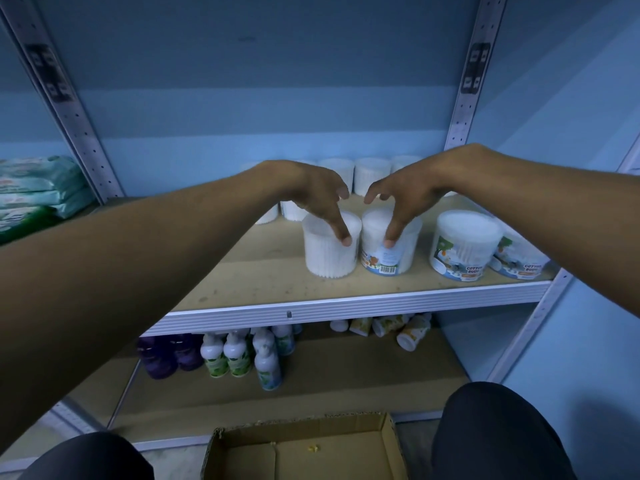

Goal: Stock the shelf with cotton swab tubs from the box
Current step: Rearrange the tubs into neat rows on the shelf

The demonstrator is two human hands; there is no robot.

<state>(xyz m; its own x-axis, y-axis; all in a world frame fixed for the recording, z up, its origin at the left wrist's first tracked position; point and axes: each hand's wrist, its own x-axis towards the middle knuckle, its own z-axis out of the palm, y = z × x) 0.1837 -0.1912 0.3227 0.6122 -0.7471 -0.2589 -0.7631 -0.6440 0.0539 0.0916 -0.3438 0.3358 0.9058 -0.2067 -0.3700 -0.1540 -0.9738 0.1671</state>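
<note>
Centrally, the left hand (313,192) grips a clear round plastic tub of white cotton swabs (329,249) from above — thumb on its front wall. The right hand (403,195) grips a matching tub with a printed label (388,251) likewise; these 2 tubs stand touching on the wooden shelf board (263,271). Further labelled tubs (464,249) stand to the right, plain ones (370,174) behind. Below, an open brown cardboard box (304,448) lies on the floor — white bottles (239,355) stand on the lower shelf.
</note>
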